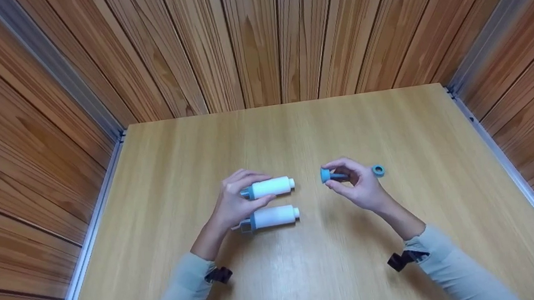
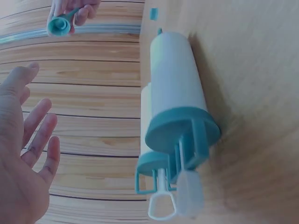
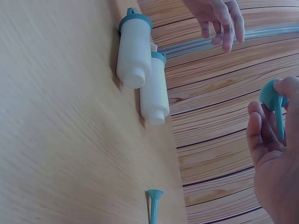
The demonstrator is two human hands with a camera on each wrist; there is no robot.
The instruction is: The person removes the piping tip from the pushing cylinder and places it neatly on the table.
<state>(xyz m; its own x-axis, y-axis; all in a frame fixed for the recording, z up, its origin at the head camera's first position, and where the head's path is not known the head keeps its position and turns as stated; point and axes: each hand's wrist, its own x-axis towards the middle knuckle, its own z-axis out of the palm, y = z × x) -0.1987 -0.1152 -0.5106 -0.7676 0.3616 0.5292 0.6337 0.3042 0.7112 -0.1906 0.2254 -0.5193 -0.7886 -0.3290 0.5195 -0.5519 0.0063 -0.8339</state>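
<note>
My right hand (image 1: 356,185) pinches a teal nozzle (image 1: 326,175) by its wide round end, the narrow tube lying toward the palm. In the right wrist view that nozzle (image 3: 271,95) is held up off the table. Above the far white syringe (image 1: 271,187) hovers my left hand (image 1: 235,199), thumb and fingers spread and nothing between them. The near white syringe (image 1: 274,217) lies parallel to it. Both have teal end caps, and pull handles (image 2: 162,205) show in the left wrist view.
A second teal nozzle (image 1: 378,170) lies on the table just beyond my right hand; the right wrist view shows its flared end (image 3: 154,192). Wood-plank walls (image 1: 256,43) with metal corner rails (image 1: 475,27) stand around the wooden table (image 1: 295,137).
</note>
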